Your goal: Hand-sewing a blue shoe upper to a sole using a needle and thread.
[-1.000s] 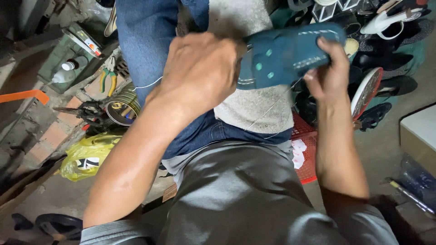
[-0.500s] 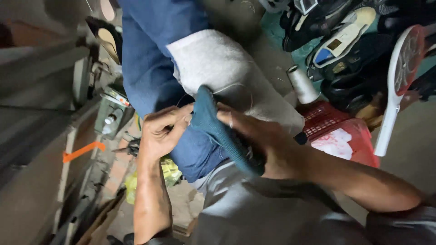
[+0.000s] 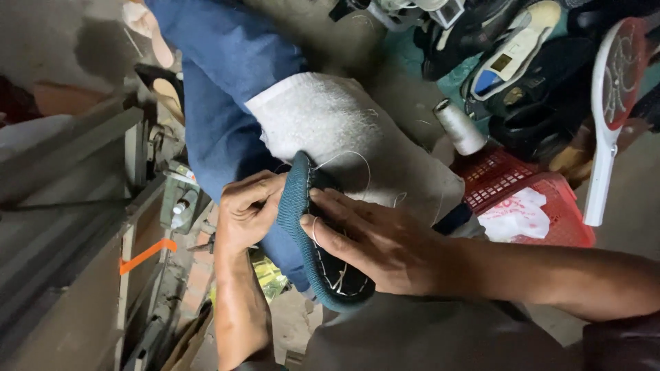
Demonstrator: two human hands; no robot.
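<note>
A teal fabric shoe with a dark sole [image 3: 309,233] lies on a white towel [image 3: 344,137] draped over the person's knee. The left hand [image 3: 247,209] pinches its upper edge with curled fingers; the right hand [image 3: 375,244] clasps its sole, white thread [image 3: 344,159] looping just above.

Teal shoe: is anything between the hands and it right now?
Nothing visible. The left hand grips the teal shoe at its outer edge, the right hand presses across its dark sole side, with white thread looping above.
</note>
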